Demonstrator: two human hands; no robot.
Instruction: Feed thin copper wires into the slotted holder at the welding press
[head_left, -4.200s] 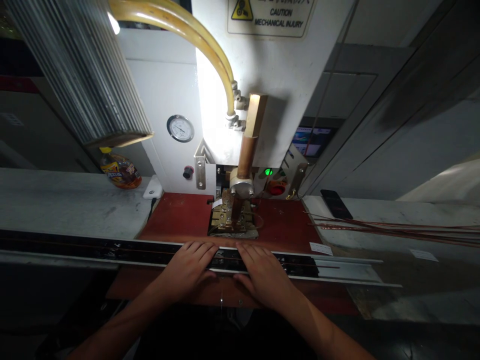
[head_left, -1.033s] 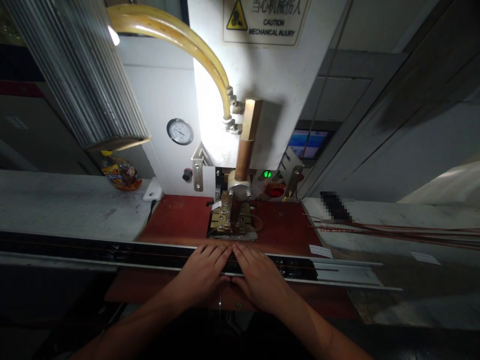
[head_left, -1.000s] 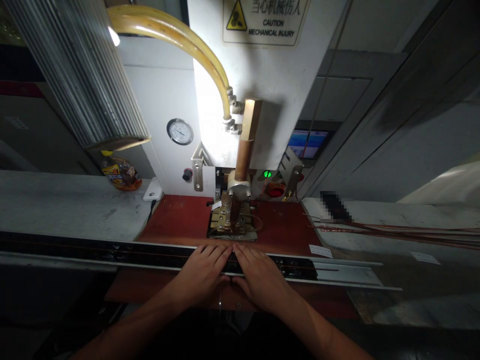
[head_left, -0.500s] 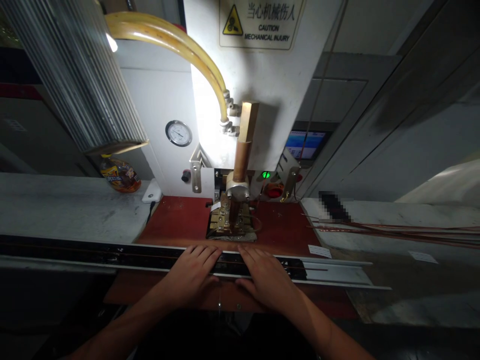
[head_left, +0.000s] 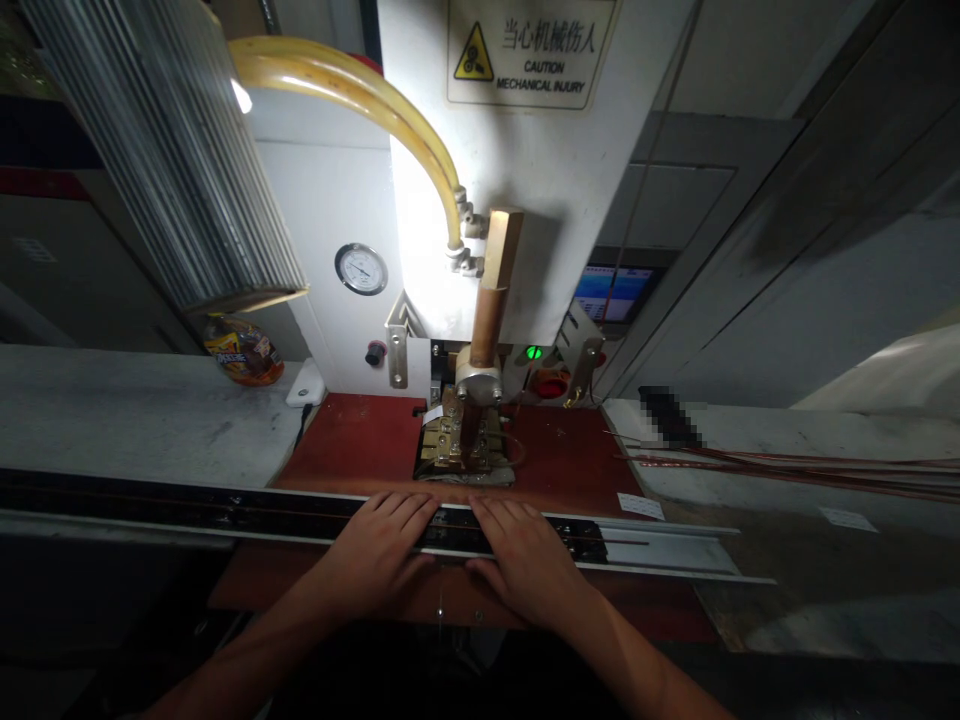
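A long metal channel [head_left: 675, 553] runs left to right in front of me. Inside it lies a black strip [head_left: 172, 508] with a thin copper-coloured wire [head_left: 630, 542] along it. My left hand [head_left: 386, 548] is closed over the channel, fingers at its far edge and thumb on the near side. Close by on the right, my right hand [head_left: 529, 560] grips the channel the same way. Just beyond both hands stands a brass clamp block [head_left: 450, 440], under the machine's upright copper rod [head_left: 491, 315]; neither hand touches it.
A red-brown board [head_left: 352, 440] lies beneath the machine [head_left: 540, 190]. At left are a drink bottle [head_left: 244, 350] and a ribbed metal housing [head_left: 172, 150] hanging low. Copper wires [head_left: 787, 468] and paper slips [head_left: 641, 506] lie on the right.
The channel has slid slightly left, with both hands still on it. The view has shifted a little; the machine looks unchanged.
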